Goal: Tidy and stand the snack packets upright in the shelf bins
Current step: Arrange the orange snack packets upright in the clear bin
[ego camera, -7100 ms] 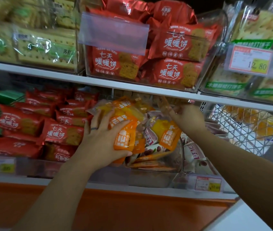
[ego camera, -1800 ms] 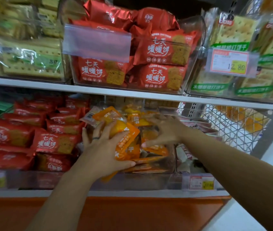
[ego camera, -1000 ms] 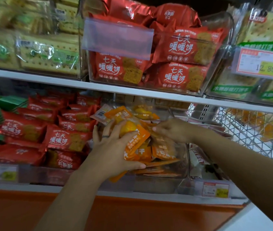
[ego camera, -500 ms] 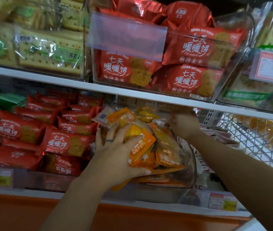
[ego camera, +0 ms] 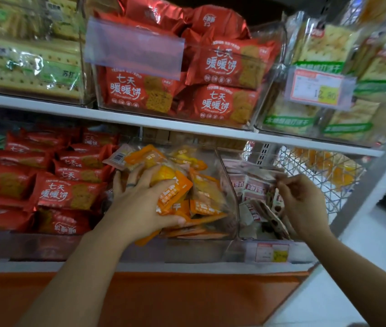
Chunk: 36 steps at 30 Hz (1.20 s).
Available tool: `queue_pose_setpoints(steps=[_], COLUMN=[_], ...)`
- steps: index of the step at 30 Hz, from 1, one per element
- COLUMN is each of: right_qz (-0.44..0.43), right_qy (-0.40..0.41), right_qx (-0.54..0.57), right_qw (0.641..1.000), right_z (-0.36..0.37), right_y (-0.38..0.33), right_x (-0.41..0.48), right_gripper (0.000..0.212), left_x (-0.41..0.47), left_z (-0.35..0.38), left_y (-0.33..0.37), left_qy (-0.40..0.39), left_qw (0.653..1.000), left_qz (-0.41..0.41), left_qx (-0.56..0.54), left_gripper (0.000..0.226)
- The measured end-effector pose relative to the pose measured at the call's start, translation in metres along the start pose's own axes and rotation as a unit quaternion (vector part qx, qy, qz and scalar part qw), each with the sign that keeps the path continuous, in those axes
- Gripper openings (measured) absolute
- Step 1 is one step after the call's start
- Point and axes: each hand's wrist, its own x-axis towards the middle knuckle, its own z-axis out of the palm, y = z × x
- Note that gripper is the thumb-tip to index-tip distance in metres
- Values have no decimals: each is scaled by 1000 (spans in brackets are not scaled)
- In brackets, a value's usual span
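Observation:
Orange snack packets (ego camera: 175,192) fill a clear plastic bin (ego camera: 225,178) in the middle of the lower shelf. My left hand (ego camera: 140,204) grips a bundle of these orange packets at the bin's left front, thumb underneath and fingers spread over the top. In the bin to the right lie pale pink-and-white packets (ego camera: 255,187), several tipped over. My right hand (ego camera: 303,204) reaches into that bin and pinches the top edge of one pale packet (ego camera: 274,208) between fingertips and thumb.
Red biscuit packets (ego camera: 67,192) lie stacked to the left. The shelf above (ego camera: 187,126) holds bins of red packets (ego camera: 222,67) and green-labelled crackers (ego camera: 328,67). A white wire basket (ego camera: 324,175) stands at the far right. Price tags (ego camera: 272,252) line the shelf front.
My right hand has left the back of the orange bin and moved right and down into the neighbouring bin, taking hold of a pale packet. My left hand keeps its hold on the orange packets.

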Motion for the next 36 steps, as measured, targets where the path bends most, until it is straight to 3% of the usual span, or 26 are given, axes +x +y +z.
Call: queue_pose_setpoints(steps=[3,7,9,11,14,16,21,23,25,28,30,33,36], right_qz=[2,-89,-176,-251,-303,-309,-299,-311,-309,-267,-222,-189,-196], right_qy=[-111,-157,-245,-338,-389,-385,-371,-359,-348,-336,-332,-349,-350], right_qx=[-145,-107,-101,-123,-169,-182,-242,-281,-308,-302,-271,-244,-193], right_qw=[983,978,948,899,854,850,845,834,830,851,876,885,895], right_z=[-8,-3,12,34,70,88,111,115,117,116,115,115,116], right_y=[2,-35,-59,-79,-93,-95,-97,-97,-98,-93,-85,-77,-83], right_x=[-3,-2,-3,-7,-12,-11,-12,-15,-15,-5,5,14,11], right_gripper=[10,4,21,56,101,112,113,103,94,89,88,93,99], left_x=[2,5,6,7,9,11,14,15,15,13,12,15,22], left_z=[2,6,9,12,12,6,-6,-15,-26,-33,-29,-20,-16], left_y=[2,2,4,7,8,5,0,-2,-11,-36,-49,-51,-48], left_qy=[6,31,48,70,101,101,128,148,217,284,226,90,72], left_qw=[1000,999,995,983,944,897,816,836,875,914,943,975,978], left_qz=[0,28,40,51,18,-25,-47,-50,-50,-81,-134,-186,-186], left_qx=[0,-28,-81,-164,-313,-430,-562,-526,-430,-279,-205,-83,-59], left_gripper=[98,125,120,98,58,39,43,46,46,42,40,48,50])
